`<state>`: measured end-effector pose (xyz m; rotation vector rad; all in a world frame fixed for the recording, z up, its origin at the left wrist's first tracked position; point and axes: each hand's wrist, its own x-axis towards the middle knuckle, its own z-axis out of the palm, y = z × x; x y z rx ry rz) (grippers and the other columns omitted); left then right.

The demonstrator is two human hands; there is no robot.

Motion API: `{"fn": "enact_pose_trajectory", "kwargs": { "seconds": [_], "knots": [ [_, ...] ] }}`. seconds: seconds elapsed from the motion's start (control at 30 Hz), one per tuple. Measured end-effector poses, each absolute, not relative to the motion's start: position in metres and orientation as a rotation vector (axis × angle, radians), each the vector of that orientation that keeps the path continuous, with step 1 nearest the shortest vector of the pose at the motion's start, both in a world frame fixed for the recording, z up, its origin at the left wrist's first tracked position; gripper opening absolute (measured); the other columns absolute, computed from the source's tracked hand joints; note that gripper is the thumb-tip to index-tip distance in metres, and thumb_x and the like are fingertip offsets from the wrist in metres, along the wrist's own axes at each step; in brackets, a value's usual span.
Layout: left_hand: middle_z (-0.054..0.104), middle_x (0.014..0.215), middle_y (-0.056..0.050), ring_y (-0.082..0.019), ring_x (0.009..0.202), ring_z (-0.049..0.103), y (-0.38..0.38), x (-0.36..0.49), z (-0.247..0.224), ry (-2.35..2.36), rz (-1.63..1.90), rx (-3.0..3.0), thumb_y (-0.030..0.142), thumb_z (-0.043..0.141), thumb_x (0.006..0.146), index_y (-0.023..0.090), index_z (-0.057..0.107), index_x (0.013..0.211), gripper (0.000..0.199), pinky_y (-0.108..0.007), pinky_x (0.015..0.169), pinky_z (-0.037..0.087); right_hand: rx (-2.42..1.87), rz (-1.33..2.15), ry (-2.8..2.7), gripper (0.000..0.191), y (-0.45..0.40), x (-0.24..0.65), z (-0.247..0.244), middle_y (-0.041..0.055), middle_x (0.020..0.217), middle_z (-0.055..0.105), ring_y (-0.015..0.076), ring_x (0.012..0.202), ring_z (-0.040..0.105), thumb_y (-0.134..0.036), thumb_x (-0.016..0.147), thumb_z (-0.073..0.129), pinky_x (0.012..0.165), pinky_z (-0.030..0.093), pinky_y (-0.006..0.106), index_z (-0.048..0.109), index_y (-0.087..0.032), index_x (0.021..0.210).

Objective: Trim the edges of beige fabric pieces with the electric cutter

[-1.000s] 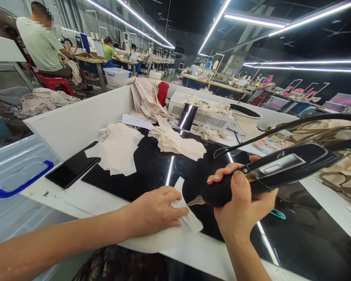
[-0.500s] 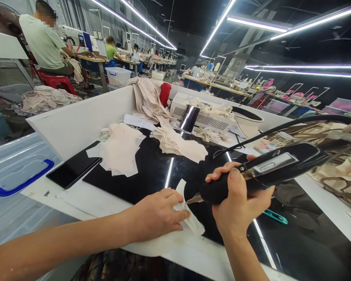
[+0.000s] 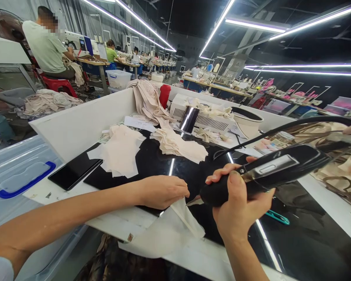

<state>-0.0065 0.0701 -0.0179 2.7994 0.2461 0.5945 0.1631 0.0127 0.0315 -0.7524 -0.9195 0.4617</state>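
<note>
While the left hand (image 3: 163,192) pinched a raised corner between bunched fingers, the pale cloth (image 3: 168,230) lay over the near edge of the bench (image 3: 125,224), at six o'clock in the head view. The right hand (image 3: 242,212), at four o'clock, had its fingers wrapped round a black tool (image 3: 310,158), its tip pointing toward nine o'clock. The cloth looked light, limp and easily creased, best held by its edge; the tool seemed stiff, heavier, best gripped round its body.

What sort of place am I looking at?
Most likely a garment-sewing workshop: what look like sewing machines in long rows, a seated person at one, and stacked pale fabric pieces beyond the left hand.
</note>
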Motion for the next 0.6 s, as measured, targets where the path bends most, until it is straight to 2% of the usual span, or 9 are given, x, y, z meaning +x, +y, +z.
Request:
{"fn": "enact_pose_trajectory", "kwargs": {
  "seconds": [0.1, 0.33, 0.6],
  "knots": [
    [0.070, 0.111, -0.012, -0.023, 0.106, 0.065, 0.073, -0.012, -0.018, 0.213, 0.567, 2.764, 0.008, 0.049, 0.104, 0.013, 0.068, 0.112, 0.021, -0.031, 0.096, 0.053, -0.747, 0.465, -0.913, 0.045, 0.011, 0.163, 0.032, -0.0065, 0.076, 0.067, 0.0130, 0.052, 0.061, -0.027, 0.080, 0.083, 0.050, 0.058, 0.029, 0.057, -0.024, 0.117],
    [0.069, 0.120, -0.011, -0.023, 0.109, 0.067, 0.072, -0.028, -0.022, 0.208, 0.581, 2.705, 0.021, 0.051, 0.109, 0.017, 0.070, 0.120, 0.022, -0.029, 0.096, 0.053, -0.757, 0.447, -0.914, 0.043, 0.010, 0.161, 0.033, -0.0062, 0.075, 0.067, 0.0137, 0.053, 0.061, -0.025, 0.080, 0.082, 0.050, 0.058, 0.029, 0.058, -0.024, 0.116],
    [0.068, 0.125, -0.012, -0.023, 0.109, 0.068, 0.069, -0.032, -0.030, 0.203, 0.621, 2.741, 0.019, 0.055, 0.107, 0.016, 0.071, 0.120, 0.021, -0.031, 0.096, 0.055, -0.796, 0.451, -0.870, 0.045, 0.009, 0.162, 0.039, -0.0069, 0.072, 0.066, 0.0146, 0.052, 0.058, -0.026, 0.076, 0.082, 0.047, 0.057, 0.030, 0.059, -0.024, 0.115]
  ]
}}
